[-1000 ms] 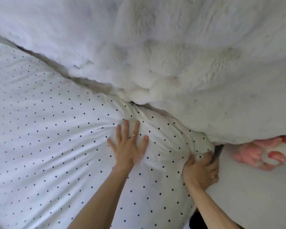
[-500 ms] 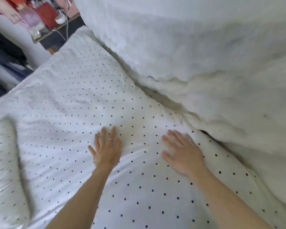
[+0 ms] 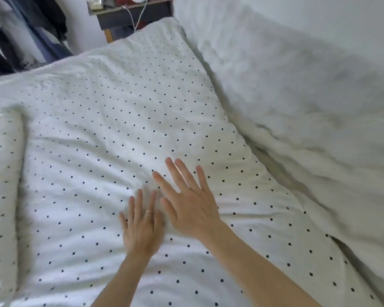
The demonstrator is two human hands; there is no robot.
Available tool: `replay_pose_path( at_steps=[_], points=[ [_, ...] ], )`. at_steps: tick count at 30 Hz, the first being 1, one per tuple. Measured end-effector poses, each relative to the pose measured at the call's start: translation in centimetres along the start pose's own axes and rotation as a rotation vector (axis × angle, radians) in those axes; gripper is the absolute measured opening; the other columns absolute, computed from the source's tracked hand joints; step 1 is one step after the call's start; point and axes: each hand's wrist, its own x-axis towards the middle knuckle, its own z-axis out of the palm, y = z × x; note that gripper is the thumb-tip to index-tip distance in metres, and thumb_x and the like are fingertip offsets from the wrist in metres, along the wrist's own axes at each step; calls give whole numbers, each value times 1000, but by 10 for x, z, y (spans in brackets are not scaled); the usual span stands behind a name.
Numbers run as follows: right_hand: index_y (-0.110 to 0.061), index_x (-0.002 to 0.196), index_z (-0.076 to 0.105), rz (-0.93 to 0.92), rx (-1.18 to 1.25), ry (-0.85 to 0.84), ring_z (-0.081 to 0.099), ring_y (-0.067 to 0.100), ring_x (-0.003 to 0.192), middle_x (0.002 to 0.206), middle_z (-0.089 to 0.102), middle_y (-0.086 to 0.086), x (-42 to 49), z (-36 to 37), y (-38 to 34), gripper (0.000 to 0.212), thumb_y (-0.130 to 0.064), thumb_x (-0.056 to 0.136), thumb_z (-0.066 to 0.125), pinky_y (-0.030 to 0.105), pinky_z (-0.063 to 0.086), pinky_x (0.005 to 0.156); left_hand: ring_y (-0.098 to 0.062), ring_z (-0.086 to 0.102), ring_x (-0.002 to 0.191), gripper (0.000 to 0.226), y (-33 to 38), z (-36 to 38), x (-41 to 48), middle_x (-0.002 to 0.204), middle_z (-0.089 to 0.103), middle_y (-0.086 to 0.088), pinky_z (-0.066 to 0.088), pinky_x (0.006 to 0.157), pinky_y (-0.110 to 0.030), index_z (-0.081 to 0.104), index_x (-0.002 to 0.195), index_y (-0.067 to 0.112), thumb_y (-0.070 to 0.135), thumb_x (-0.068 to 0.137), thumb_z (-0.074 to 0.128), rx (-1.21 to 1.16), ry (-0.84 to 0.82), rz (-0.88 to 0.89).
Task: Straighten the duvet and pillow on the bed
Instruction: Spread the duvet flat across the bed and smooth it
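A white duvet (image 3: 111,120) with small dark dots covers most of the bed. At the left edge lies a pillow (image 3: 2,196) in the same dotted fabric. My left hand (image 3: 142,224), with a ring on one finger, lies flat on the duvet with fingers straight. My right hand (image 3: 186,200) is spread flat just to its right, fingers splayed over the duvet, its thumb side close to the left hand. Neither hand holds anything.
A fluffy white blanket (image 3: 308,111) runs along the right side against the wall. A dark bedside table (image 3: 129,14) with a white cable and small items stands at the far end. Dark clothes (image 3: 24,32) hang at the top left.
My right hand let go of the duvet corner, then swept left across the duvet to sit beside the left hand. The view has swung up the bed toward the bedside table.
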Motion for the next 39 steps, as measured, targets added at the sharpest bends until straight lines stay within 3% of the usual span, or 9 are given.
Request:
replay_pose_path(
  at_steps=[3, 6, 10, 14, 20, 26, 30, 34, 39],
  points=[
    [-43, 158, 17, 53, -110, -321, -5, 12, 156, 171, 7, -4, -15, 19, 53, 56, -49, 104, 30, 50, -1, 126, -14, -11, 153, 52, -28, -1, 8, 168, -7, 13, -1, 121, -53, -6, 150, 60, 58, 99, 4, 94, 3, -37],
    [-48, 157, -6, 658, -283, -699, -17, 12, 154, 169, -15, -9, -49, 7, 149, 63, -65, 98, 8, 54, -11, 120, -14, -17, 152, 52, -22, -4, 12, 166, -12, 14, -4, 121, -56, -6, 150, 61, 60, 100, 7, 117, -65, 69],
    [-42, 160, -3, 971, -197, -754, -4, 20, 156, 171, -5, -2, -46, -16, 187, 72, -70, 95, 7, 53, -3, 124, -14, -21, 152, 56, -4, 2, 17, 165, -19, 13, -9, 121, -57, -2, 154, 55, 62, 99, 8, 117, -177, 94],
    [-29, 162, -3, 894, -211, -562, -15, 25, 155, 171, -8, 4, -56, -13, 137, 70, -58, 100, 11, 58, -2, 123, -14, -18, 152, 58, -3, 7, -4, 166, -17, 11, -7, 120, -57, -6, 154, 52, 60, 98, 5, 86, -153, 71],
    [-39, 160, -1, 391, -6, -331, -26, 20, 153, 169, -18, -1, -89, -19, -42, 72, -69, 98, 20, 55, -16, 121, -9, -29, 149, 57, -15, 0, -81, 164, -25, 13, -11, 121, -56, -12, 152, 55, 61, 98, 6, 13, -180, 113],
    [-37, 160, -5, 517, -110, -795, -28, 26, 152, 164, -32, -6, -346, -42, -97, 88, -86, 89, 11, 70, -3, 118, -13, -21, 152, 68, -84, 13, -276, 165, -20, 14, -8, 117, -67, -6, 156, 48, 66, 99, 26, 52, -231, 165],
    [-33, 147, -40, 738, -119, -987, -45, 32, 142, 151, -54, 0, -426, -60, -118, 93, -86, 86, 6, 80, -7, 109, -22, -10, 155, 75, -121, 34, -403, 168, -11, 4, 2, 114, -74, 2, 160, 36, 64, 98, 33, 185, -340, 229],
    [-26, 158, -19, 795, -21, -764, -30, 43, 148, 160, -39, 8, -391, -62, -180, 96, -64, 92, 40, 83, 2, 108, -22, 9, 154, 61, -138, 13, -434, 168, 9, 4, 19, 114, -68, 25, 156, 41, 54, 97, 33, 207, -330, 254],
    [-38, 161, 4, 383, 106, -287, -19, 39, 153, 167, -22, 6, -349, -72, -273, 79, -61, 96, 42, 74, -2, 110, -23, -5, 154, 66, -189, -27, -441, 167, -4, 5, 1, 113, -69, 11, 156, 48, 56, 96, 38, 111, -70, -48]
  ],
)
